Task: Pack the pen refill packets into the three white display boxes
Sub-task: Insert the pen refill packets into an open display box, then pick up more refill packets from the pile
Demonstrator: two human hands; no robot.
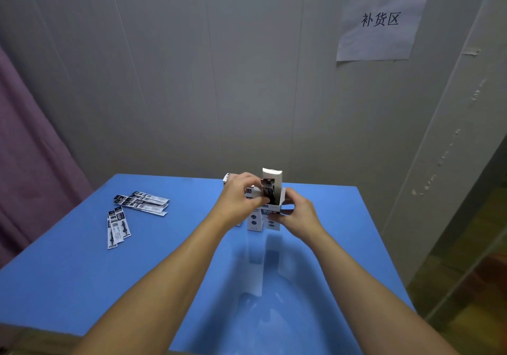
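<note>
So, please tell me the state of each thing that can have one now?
right display box: upright, lid flap open, packets partly inside
left hand: pinches packets at the box mouth
right hand: holds the box
loose refill packets: flat on the blue table, unpacked
wall paper sign: stuck up, lower edge lifting

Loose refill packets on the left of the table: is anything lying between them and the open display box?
Nothing visible does. The loose packets lie on bare blue table; only the left hand, pushing packets into the open box, crosses near it.
</note>
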